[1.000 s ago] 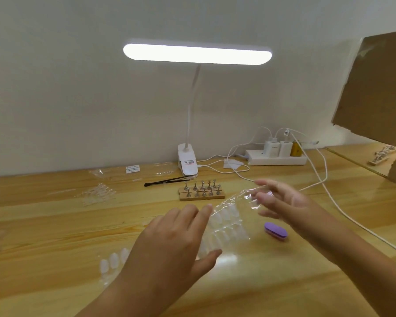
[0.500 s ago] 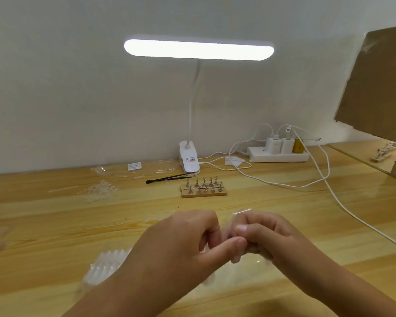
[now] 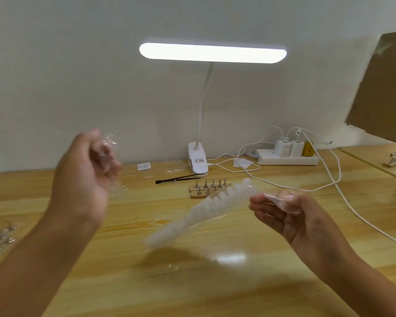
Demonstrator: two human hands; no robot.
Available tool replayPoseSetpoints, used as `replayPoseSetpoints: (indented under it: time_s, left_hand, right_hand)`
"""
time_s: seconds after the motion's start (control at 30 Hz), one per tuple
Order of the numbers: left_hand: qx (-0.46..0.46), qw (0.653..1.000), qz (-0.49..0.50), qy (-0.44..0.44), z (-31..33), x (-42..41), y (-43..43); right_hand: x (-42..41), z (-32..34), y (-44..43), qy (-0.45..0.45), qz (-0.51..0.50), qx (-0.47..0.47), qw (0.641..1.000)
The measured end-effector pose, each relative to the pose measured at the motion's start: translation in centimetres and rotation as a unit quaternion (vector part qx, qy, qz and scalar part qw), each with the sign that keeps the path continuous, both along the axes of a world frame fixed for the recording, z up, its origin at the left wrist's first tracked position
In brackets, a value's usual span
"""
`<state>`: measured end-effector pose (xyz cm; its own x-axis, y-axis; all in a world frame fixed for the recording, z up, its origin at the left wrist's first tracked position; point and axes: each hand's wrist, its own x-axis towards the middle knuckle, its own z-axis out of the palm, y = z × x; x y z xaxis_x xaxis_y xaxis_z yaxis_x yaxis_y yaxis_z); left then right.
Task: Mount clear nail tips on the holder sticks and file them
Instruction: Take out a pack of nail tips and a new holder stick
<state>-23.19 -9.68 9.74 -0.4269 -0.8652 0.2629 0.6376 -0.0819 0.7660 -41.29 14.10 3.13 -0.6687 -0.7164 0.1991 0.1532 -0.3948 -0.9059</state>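
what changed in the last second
The hands, joined at the centre half a second ago, pulled apart: left hand swung up and left gripping blurred clear film; right hand drew right, pinching the nail tip packet, now lifted. Holder stand, lamp unmoved.

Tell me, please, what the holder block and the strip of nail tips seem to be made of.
Holder block: apparently bare pale wood, with matte tan faces. Strip of nail tips: probably plastic, glossy and milky-translucent, though motion blur leaves some doubt.

We note white clip-on bar lamp, lit, rear ctr; white plastic power strip w/ white chargers beside it; brown cardboard sheet far right.
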Motion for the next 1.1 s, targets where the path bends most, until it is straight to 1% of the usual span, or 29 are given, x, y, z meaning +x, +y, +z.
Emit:
replayPoseSetpoints:
  time_s: [0.03, 0.07, 0.1, 0.13, 0.17, 0.2, 0.23, 0.27, 0.3, 0.33, 0.37, 0.43, 0.47, 0.5, 0.53, 0.57, 0.6, 0.63, 0.67, 0.7, 0.73, 0.77, 0.83, 0.87, 0.9, 1.0, 1.03, 1.07, 1.1]
  left_hand:
    - [-0.008, 1.0, -0.004, 0.001, 0.3, 0.6, -1.0]
    - [-0.037, 0.999, -0.021, -0.016, 0.4, 1.2, -1.9]
    - [-0.084, 0.994, -0.048, -0.054, 0.9, 1.3, -2.1]
    - [-0.152, 0.979, -0.067, -0.118, 0.9, 1.2, -2.2]
    - [-0.228, 0.949, -0.076, -0.203, 0.7, 0.8, -1.9]
    - [-0.306, 0.904, -0.074, -0.29, 0.2, 0.2, -1.2]
    - [-0.367, 0.857, -0.083, -0.352, -0.5, -0.5, -0.1]
    - [-0.412, 0.827, -0.109, -0.367, -1.6, -1.1, 1.2]
    - [-0.418, 0.824, -0.15, -0.352, -2.9, -1.7, 2.5]
    - [-0.407, 0.828, -0.19, -0.335, -4.3, -2.2, 3.7]
    - [-0.404, 0.827, -0.215, -0.327, -5.7, -2.6, 4.7]
    - [-0.456, 0.802, -0.196, -0.331, -7.7, -3.0, 6.4]
    - [-0.474, 0.801, -0.167, -0.325, -8.3, -2.9, 6.9]
    - [-0.478, 0.81, -0.142, -0.309, -8.5, -2.9, 7.2]
    - [-0.463, 0.828, -0.126, -0.29, -8.4, -2.7, 7.5]
    - [-0.435, 0.85, -0.118, -0.272, -8.2, -2.6, 7.6]
    - [-0.392, 0.876, -0.121, -0.252, -7.9, -2.6, 7.9]
    - [-0.347, 0.898, -0.134, -0.233, -7.6, -2.6, 8.3]
    - [-0.309, 0.913, -0.153, -0.218, -7.3, -2.7, 8.7]
    - [-0.281, 0.921, -0.172, -0.208, -7.0, -2.7, 9.3]
    - [-0.26, 0.925, -0.194, -0.2, -6.8, -2.7, 9.9]
    - [-0.239, 0.927, -0.217, -0.19, -6.7, -2.6, 10.5]
    - [-0.186, 0.932, -0.262, -0.167, -6.4, -2.3, 11.2]
    - [-0.168, 0.932, -0.275, -0.164, -6.3, -2.2, 11.2]
    - [-0.163, 0.931, -0.282, -0.167, -6.2, -2.1, 11.2]
    - [-0.181, 0.923, -0.284, -0.184, -6.0, -2.3, 10.9]
    - [-0.203, 0.919, -0.277, -0.193, -5.9, -2.3, 10.9]
    - [-0.254, 0.909, -0.25, -0.217, -5.9, -2.3, 10.7]
    - [-0.326, 0.889, -0.203, -0.249, -5.8, -2.3, 10.5]
  right_hand:
    - [-0.4, 0.0, 0.1, 0.004, -0.001, 0.001, 1.0]
    - [-0.7, 0.1, 0.2, 0.01, 0.002, 0.001, 1.0]
    - [-1.0, 0.0, 0.4, 0.016, 0.007, 0.001, 1.0]
    - [-1.1, -0.1, 0.6, 0.018, 0.008, 0.001, 1.0]
    - [-1.1, -0.2, 0.7, 0.019, 0.006, 0.003, 1.0]
    - [-1.0, -0.3, 0.8, 0.021, 0.003, 0.01, 1.0]
    - [-0.8, -0.3, 0.9, 0.027, 0.006, 0.015, 1.0]
    - [-0.6, -0.3, 0.8, 0.032, 0.017, 0.014, 0.999]
    - [-0.2, -0.2, 0.7, 0.035, 0.039, 0.004, 0.999]
    - [0.1, -0.1, 0.5, 0.026, 0.062, -0.01, 0.998]
    - [0.4, 0.0, 0.4, 0.003, 0.087, -0.024, 0.996]
    - [0.8, 0.1, 0.3, -0.076, 0.131, -0.046, 0.987]
    - [1.0, 0.1, 0.3, -0.101, 0.145, -0.052, 0.983]
    - [1.0, 0.1, 0.2, -0.118, 0.156, -0.051, 0.979]
    - [1.0, 0.1, 0.0, -0.118, 0.153, -0.036, 0.98]
    - [1.2, -0.1, -0.2, -0.101, 0.131, 0.004, 0.986]
    - [1.3, -0.5, -0.5, -0.055, 0.09, 0.059, 0.993]
    - [1.6, -0.8, -0.6, 0.025, 0.043, 0.123, 0.991]
    - [2.1, -1.1, -0.6, 0.139, 0.008, 0.175, 0.975]
    - [2.8, -1.1, -0.7, 0.251, -0.009, 0.209, 0.945]
    - [3.5, -1.3, -0.8, 0.324, -0.013, 0.225, 0.919]
    - [4.1, -1.4, -0.8, 0.345, -0.02, 0.223, 0.911]
    - [4.7, -1.8, -1.0, 0.356, -0.016, 0.2, 0.913]
    - [4.8, -2.1, -1.3, 0.372, -0.009, 0.201, 0.906]
    - [5.0, -2.0, -1.3, 0.376, 0.004, 0.202, 0.904]
    - [4.9, -1.7, -1.4, 0.345, 0.044, 0.241, 0.906]
    - [4.6, -1.3, -1.3, 0.337, 0.072, 0.278, 0.897]
    - [4.0, -1.2, -1.1, 0.335, 0.106, 0.327, 0.878]
    - [3.5, -0.9, -0.7, 0.31, 0.12, 0.359, 0.872]
